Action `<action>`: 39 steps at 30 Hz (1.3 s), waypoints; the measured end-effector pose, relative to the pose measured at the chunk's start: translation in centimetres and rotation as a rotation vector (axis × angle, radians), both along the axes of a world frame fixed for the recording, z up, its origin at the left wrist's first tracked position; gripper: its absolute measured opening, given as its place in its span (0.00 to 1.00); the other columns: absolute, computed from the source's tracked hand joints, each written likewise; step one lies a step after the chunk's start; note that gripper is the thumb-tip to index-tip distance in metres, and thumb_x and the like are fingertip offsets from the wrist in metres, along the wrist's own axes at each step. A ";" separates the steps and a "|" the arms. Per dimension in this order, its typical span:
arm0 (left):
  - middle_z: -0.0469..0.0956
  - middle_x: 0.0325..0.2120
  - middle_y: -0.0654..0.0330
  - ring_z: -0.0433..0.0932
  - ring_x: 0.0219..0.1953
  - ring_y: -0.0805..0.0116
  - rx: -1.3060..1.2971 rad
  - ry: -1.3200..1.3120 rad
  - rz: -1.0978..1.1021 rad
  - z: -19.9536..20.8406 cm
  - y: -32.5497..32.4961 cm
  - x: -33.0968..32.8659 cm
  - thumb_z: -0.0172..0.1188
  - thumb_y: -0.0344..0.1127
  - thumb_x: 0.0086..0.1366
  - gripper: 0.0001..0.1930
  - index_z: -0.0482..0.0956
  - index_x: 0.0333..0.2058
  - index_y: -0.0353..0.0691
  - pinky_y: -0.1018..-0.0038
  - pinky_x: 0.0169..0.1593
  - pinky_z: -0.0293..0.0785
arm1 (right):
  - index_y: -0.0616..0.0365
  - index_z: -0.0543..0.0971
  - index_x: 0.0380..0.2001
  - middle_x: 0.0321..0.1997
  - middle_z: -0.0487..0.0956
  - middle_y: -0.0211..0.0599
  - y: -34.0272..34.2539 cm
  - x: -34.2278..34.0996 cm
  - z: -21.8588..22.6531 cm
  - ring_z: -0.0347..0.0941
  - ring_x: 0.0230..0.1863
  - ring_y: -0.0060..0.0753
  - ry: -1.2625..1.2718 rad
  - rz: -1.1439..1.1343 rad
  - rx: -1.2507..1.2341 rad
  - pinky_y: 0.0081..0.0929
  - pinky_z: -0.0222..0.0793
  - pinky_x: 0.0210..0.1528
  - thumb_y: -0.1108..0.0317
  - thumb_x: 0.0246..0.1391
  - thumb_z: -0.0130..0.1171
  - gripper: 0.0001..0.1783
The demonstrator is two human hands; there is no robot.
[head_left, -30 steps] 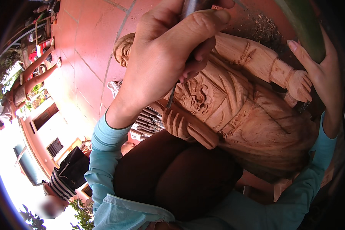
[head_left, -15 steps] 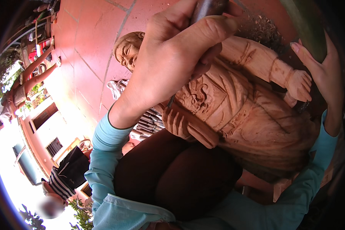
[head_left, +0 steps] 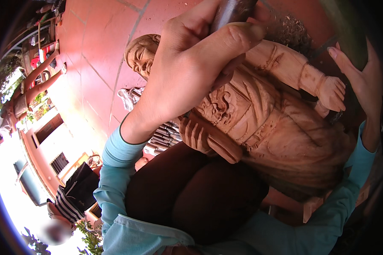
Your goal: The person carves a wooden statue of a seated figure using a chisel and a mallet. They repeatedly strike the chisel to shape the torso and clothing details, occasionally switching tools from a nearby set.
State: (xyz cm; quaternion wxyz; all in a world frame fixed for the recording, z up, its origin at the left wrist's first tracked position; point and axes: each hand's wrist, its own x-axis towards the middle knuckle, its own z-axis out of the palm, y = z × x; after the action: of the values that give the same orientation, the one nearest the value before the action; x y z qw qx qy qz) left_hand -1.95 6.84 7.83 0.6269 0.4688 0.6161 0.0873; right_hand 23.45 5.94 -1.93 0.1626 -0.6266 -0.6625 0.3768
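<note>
In the head view, the left hand [head_left: 191, 68] wraps a dark cylindrical handle [head_left: 236, 10]; the right hand [head_left: 366, 83] clasps a thick green rounded bar [head_left: 351, 36]. Between them lies a grooved, robed, reddish-brown wooden figure [head_left: 261, 114], head beside the left hand, long axis slanting down rightward.

The left hand [head_left: 195, 66] curls closed, its thumb [head_left: 238, 36] stretched rightward; the right hand [head_left: 361, 87] grips, thumb angled upward.

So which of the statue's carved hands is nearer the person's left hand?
The carved hand beside the dark-clad legs, below the left hand; the other carved hand is nearer the right hand.
</note>
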 end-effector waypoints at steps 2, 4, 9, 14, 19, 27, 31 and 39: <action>0.71 0.21 0.70 0.66 0.22 0.84 -0.134 0.093 0.117 -0.2 1.0 1.3 0.56 0.32 0.67 0.17 0.72 0.53 0.36 0.83 0.28 0.60 | 0.65 0.70 0.56 0.44 0.79 0.36 -0.3 -0.1 -0.1 0.75 0.42 0.24 0.092 0.150 0.289 0.22 0.71 0.46 0.69 0.54 0.65 0.28; 0.73 0.26 0.68 0.67 0.25 0.85 -0.188 0.211 0.254 -1.6 1.1 2.8 0.55 0.30 0.67 0.17 0.70 0.54 0.34 0.83 0.28 0.61 | 0.66 0.67 0.60 0.47 0.78 0.38 -0.4 0.2 -0.1 0.74 0.46 0.25 -0.033 0.117 0.113 0.23 0.70 0.49 0.72 0.54 0.64 0.31; 0.74 0.33 0.64 0.67 0.28 0.86 0.172 -0.301 0.143 -3.4 -1.2 -1.9 0.54 0.26 0.66 0.17 0.69 0.53 0.33 0.85 0.28 0.61 | 0.66 0.68 0.58 0.46 0.78 0.38 -0.9 1.0 -2.3 0.75 0.46 0.25 0.050 0.115 0.281 0.23 0.70 0.51 0.71 0.54 0.64 0.29; 0.65 0.13 0.69 0.59 0.14 0.82 0.336 -0.289 0.406 -2.0 -2.0 -2.2 0.53 0.31 0.66 0.17 0.70 0.51 0.30 0.82 0.20 0.52 | 0.64 0.72 0.51 0.39 0.77 0.33 -0.8 2.3 -3.7 0.75 0.41 0.22 0.119 0.041 0.099 0.21 0.71 0.47 0.70 0.55 0.64 0.21; 0.65 0.12 0.67 0.60 0.13 0.80 0.098 -0.222 0.359 -1.9 -1.4 -1.0 0.52 0.33 0.67 0.13 0.73 0.47 0.31 0.80 0.19 0.54 | 0.64 0.73 0.50 0.36 0.76 0.31 -0.7 2.7 -3.4 0.74 0.40 0.21 0.120 0.069 0.056 0.20 0.71 0.44 0.70 0.56 0.63 0.20; 0.64 0.11 0.66 0.58 0.11 0.78 -0.045 -0.395 0.292 -2.6 -0.6 -1.8 0.49 0.34 0.69 0.10 0.75 0.40 0.34 0.79 0.17 0.53 | 0.62 0.75 0.47 0.34 0.76 0.29 -0.6 2.5 -3.5 0.73 0.36 0.19 0.051 0.089 0.133 0.19 0.70 0.40 0.67 0.55 0.64 0.18; 0.63 0.11 0.66 0.57 0.10 0.78 -0.061 -0.201 0.325 -2.5 -0.8 -1.2 0.48 0.34 0.69 0.11 0.75 0.40 0.33 0.78 0.16 0.52 | 0.61 0.75 0.47 0.35 0.77 0.30 -0.3 1.9 -2.8 0.72 0.36 0.20 0.053 -0.004 0.100 0.20 0.69 0.41 0.67 0.55 0.64 0.18; 0.53 0.10 0.72 0.51 0.09 0.81 -0.099 -0.535 0.182 -5.3 -1.1 -2.9 0.44 0.35 0.68 0.15 0.72 0.44 0.29 0.82 0.12 0.46 | 0.62 0.74 0.48 0.39 0.78 0.31 -0.6 -0.4 -0.1 0.75 0.38 0.22 0.010 0.233 0.337 0.20 0.71 0.39 0.70 0.54 0.64 0.19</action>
State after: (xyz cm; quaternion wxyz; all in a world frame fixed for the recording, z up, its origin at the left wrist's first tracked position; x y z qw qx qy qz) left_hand -4.85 5.77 2.57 0.7788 0.3409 0.4719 0.2335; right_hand 23.07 5.33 -2.07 0.2238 -0.5079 -0.7834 0.2797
